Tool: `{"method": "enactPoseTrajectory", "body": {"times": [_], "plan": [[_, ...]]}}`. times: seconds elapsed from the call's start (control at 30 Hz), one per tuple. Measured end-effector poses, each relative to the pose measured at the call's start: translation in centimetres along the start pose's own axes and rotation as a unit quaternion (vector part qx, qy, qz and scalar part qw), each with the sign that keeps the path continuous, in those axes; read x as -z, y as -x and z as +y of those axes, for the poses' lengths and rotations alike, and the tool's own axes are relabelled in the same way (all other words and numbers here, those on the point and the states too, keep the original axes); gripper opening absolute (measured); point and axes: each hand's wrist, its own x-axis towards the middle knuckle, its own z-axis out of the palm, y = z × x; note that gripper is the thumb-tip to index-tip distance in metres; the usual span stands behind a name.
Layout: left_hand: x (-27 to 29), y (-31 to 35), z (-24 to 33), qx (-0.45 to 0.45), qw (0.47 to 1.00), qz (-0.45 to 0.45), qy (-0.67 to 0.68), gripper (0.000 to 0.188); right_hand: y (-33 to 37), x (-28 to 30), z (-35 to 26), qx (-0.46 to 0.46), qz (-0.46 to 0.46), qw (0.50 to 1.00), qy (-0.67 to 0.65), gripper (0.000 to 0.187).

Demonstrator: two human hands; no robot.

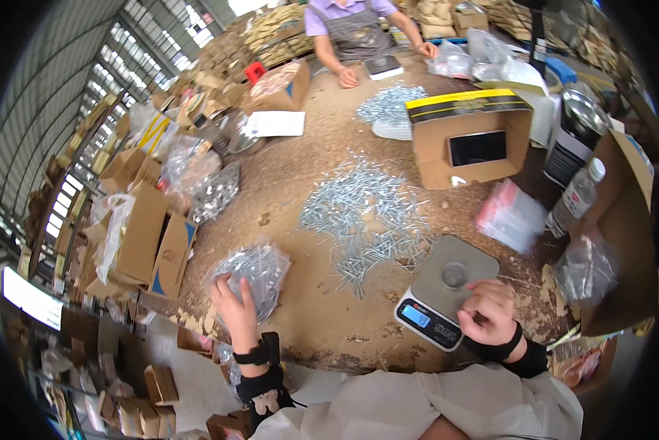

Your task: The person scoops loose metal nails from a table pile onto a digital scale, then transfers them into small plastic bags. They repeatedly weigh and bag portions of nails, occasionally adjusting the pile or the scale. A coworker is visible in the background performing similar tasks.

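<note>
My left hand point(235, 304) lies at the near edge of a clear plastic bag point(260, 282) full of small metal pieces, its fingers apart and touching the bag. On the right, my right hand point(489, 314) is curled closed over the side of a digital scale point(434, 258) with a lit blue display. Whatever its fingers hold, if anything, is hidden. A small round clear dish point(454, 276) sits on the scale's plate, just beyond my right fingers. Between my hands and farther off spreads a loose pile of long silvery screws or nails point(366, 213).
An open cardboard box point(469, 158) with a phone point(478, 149) inside stands beyond the scale. Plastic bags point(511, 216) and a water bottle point(577, 196) lie at right. Cartons point(147, 238) line the left. Across the worn table point(271, 187), a person point(351, 33) sits by a second screw pile point(392, 105).
</note>
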Motion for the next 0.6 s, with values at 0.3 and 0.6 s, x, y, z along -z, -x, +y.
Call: {"method": "enactPoseTrajectory", "body": {"times": [0.3,0.6], "plan": [[-7.2,0.9,9.6,-0.142,0.911,-0.384,-0.054,0.092,-0.9,0.2,0.8,-0.17,-0.148,0.961,0.16,0.081],[-15.4,-1.0,9.3,-0.233,0.894,-0.376,0.067,0.094,0.1,-0.3,2.6,-0.171,-0.186,0.958,0.137,0.077]]}}
